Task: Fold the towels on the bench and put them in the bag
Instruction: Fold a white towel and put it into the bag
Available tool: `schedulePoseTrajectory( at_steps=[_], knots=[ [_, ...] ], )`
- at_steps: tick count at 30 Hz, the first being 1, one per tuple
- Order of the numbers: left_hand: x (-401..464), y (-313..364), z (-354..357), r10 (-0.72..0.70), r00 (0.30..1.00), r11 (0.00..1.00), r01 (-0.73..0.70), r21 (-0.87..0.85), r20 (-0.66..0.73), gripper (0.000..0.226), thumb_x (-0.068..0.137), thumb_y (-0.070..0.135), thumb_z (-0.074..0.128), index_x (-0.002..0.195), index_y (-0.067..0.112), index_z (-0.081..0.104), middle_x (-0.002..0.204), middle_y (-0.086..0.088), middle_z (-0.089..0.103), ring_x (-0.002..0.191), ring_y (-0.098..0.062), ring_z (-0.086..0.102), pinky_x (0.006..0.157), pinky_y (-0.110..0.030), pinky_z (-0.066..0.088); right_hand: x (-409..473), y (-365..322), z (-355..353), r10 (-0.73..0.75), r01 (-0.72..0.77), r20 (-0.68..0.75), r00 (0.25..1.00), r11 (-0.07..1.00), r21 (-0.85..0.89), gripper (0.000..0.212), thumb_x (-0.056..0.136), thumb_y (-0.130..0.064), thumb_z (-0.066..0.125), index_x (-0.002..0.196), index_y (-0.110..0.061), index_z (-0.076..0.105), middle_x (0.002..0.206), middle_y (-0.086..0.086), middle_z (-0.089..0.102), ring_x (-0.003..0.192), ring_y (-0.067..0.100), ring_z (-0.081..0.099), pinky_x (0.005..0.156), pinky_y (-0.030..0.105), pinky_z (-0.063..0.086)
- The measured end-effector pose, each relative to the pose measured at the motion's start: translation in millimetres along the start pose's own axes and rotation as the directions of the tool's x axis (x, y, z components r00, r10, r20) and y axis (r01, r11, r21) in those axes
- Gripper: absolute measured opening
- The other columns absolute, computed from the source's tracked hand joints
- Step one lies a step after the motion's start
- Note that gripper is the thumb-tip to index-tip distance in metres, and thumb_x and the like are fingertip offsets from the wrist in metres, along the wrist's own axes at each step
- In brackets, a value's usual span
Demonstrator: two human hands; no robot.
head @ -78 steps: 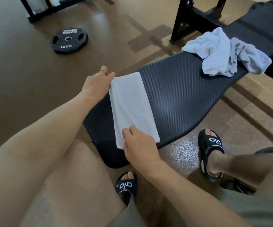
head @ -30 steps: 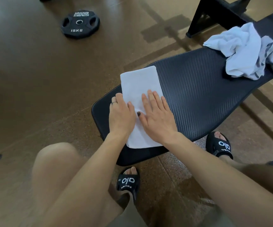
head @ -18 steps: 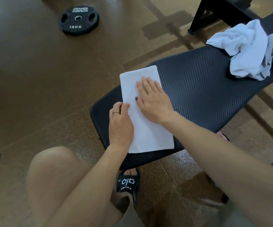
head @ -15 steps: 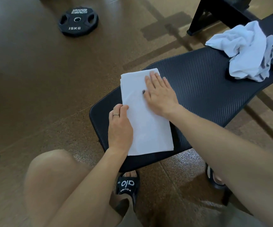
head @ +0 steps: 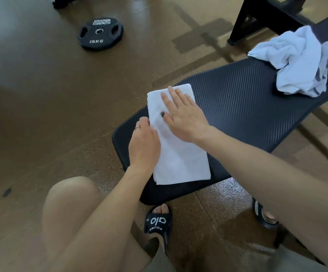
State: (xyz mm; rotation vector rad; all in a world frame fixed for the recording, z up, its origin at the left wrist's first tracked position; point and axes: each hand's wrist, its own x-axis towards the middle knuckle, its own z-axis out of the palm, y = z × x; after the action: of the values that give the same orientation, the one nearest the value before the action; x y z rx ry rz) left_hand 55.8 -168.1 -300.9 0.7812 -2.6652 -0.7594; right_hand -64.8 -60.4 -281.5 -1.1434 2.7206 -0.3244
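A: Where was the folded towel [head: 180, 152]?

B: Flat on the near end of the black bench [head: 243, 107], a long white strip running away from the person, its near short edge almost at the pad's rounded end.

A: R hand?

B: The right hand [head: 182, 116] lay palm down on the far half of it, fingers straight and spread, tips close to the far short edge. Pressing, not gripping. Dark polish on the thumbnail.

A: L hand?

B: The left hand [head: 143, 146] sat at the towel's left long edge, approx. halfway along. Fingers were curled at the hem w/ the cloth bunched up against them, so it looked like a pinch on the edge, tho the fingertips themselves were hidden. Ring on one finger.

A: Other towels?

B: A crumpled towel pile [head: 300, 61], white w/ grey stripes, on the far end of the bench, well apart from the folded one and untouched.

A: Bag?

B: Couldn't see one in the view.

A: Anything else?

B: A black weight plate [head: 100, 33] marked 15KG lay flat on the brown floor [head: 41, 95], far left. Black bench frame [head: 257, 18] top right. Person's bare knee bottom left, and black slides [head: 158, 222] on both feet, one just under the bench's near end.
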Motion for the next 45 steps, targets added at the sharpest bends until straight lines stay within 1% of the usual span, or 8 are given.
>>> schedulePoseTrajectory(
  at_steps=[3, 7, 17, 23, 26, 31, 40, 45],
  knots=[
    [43.1, 6.8, -9.8, -0.062, 0.998, 0.998, 0.061, -0.025, -0.014, 0.041, 0.107, 0.023, 0.039, 0.147, 0.011, 0.035, 0.138, -0.015, 0.047, 0.113, -0.03, 0.055, 0.089, -0.042, 0.05, -5.3, -10.2, 17.0, 0.012, -0.009, 0.063, 0.998, 0.999, -0.051, 0.063, 0.108, -0.046, 0.014, 0.163, -0.019, 0.001, 0.17, 0.01, -0.005, 0.157, 0.025, -0.007, 0.127, 0.043, -0.002],
    [76.3, -0.5, 5.3, 0.144, 0.976, 0.99, -0.142, -0.026, 0.163, 0.057, 0.106, 0.015, 0.038, 0.16, 0.027, 0.026, 0.151, -0.011, 0.036, 0.125, -0.031, 0.046, 0.106, -0.043, 0.044, -12.4, -16.0, 36.3, 0.017, -0.014, 0.043, 0.999, 0.997, -0.074, 0.066, 0.106, -0.05, 0.009, 0.163, -0.019, 0.001, 0.17, 0.011, -0.006, 0.157, 0.025, -0.01, 0.127, 0.044, -0.005],
    [87.2, -21.8, 26.0, 0.131, 0.973, 0.975, -0.161, 0.153, 0.188, 0.052, 0.107, 0.013, 0.036, 0.157, 0.0, 0.026, 0.151, -0.017, 0.042, 0.129, -0.035, 0.037, 0.108, -0.034, 0.033, -8.9, -10.6, 41.1, -0.017, 0.019, 0.027, 0.999, 0.998, -0.064, 0.065, 0.105, -0.048, 0.013, 0.163, -0.022, 0.003, 0.17, 0.008, -0.006, 0.157, 0.022, -0.011, 0.127, 0.043, -0.005],
    [74.0, 7.6, -28.3, 0.086, 0.923, 0.969, -0.165, 0.183, 0.375, 0.067, 0.099, 0.007, 0.037, 0.16, 0.021, 0.014, 0.155, -0.011, 0.025, 0.124, -0.034, 0.046, 0.104, -0.043, 0.042, -48.3, -6.6, 7.8, 0.083, -0.045, -0.086, 0.993, 0.927, 0.372, 0.055, 0.108, -0.03, 0.033, 0.16, -0.013, 0.027, 0.166, 0.003, 0.026, 0.155, 0.017, 0.016, 0.126, 0.03, 0.006],
    [29.8, 18.7, -53.9, 0.277, 0.84, 0.845, -0.444, 0.299, 0.467, 0.057, 0.093, 0.011, 0.049, 0.148, 0.017, 0.032, 0.143, -0.012, 0.03, 0.117, -0.034, 0.046, 0.089, -0.04, 0.048, -108.2, 3.0, 2.2, -0.016, 0.062, -0.156, 0.988, 0.953, 0.296, 0.052, 0.103, -0.029, 0.043, 0.151, -0.011, 0.044, 0.154, 0.004, 0.047, 0.144, 0.02, 0.039, 0.122, 0.033, 0.026],
    [-46.5, 18.4, -65.5, 0.441, 0.596, 0.609, -0.748, 0.264, 0.672, 0.048, 0.101, 0.054, 0.044, 0.141, 0.027, 0.041, 0.148, -0.004, 0.034, 0.13, -0.022, 0.044, 0.104, -0.035, 0.047, -174.6, 16.9, 9.7, -0.226, 0.23, -0.092, 0.97, 0.973, 0.026, 0.05, 0.094, -0.037, 0.057, 0.138, -0.015, 0.057, 0.137, 0.001, 0.059, 0.13, 0.019, 0.051, 0.115, 0.035, 0.038],
    [-76.3, -6.1, -62.3, 0.356, 0.618, 0.44, -0.773, 0.457, 0.701, 0.061, 0.103, 0.055, 0.043, 0.148, 0.015, 0.034, 0.165, -0.01, 0.021, 0.151, -0.024, 0.029, 0.113, -0.037, 0.043, -191.6, 20.1, 30.2, -0.216, 0.224, 0.109, 0.97, 0.972, -0.066, 0.076, 0.097, -0.05, 0.051, 0.161, -0.027, 0.017, 0.17, -0.001, 0.01, 0.157, 0.017, 0.007, 0.128, 0.039, 0.012],
    [-76.9, 5.9, -59.5, 0.321, 0.615, 0.346, -0.784, 0.515, 0.721, 0.052, 0.106, 0.044, 0.043, 0.145, 0.01, 0.037, 0.16, -0.015, 0.027, 0.142, -0.026, 0.04, 0.1, -0.038, 0.053, -188.1, 18.9, 25.8, -0.219, 0.228, 0.125, 0.968, 0.972, -0.06, 0.071, 0.097, -0.046, 0.05, 0.16, -0.025, 0.024, 0.169, 0.0, 0.017, 0.156, 0.018, 0.014, 0.126, 0.039, 0.017]
  ],
)
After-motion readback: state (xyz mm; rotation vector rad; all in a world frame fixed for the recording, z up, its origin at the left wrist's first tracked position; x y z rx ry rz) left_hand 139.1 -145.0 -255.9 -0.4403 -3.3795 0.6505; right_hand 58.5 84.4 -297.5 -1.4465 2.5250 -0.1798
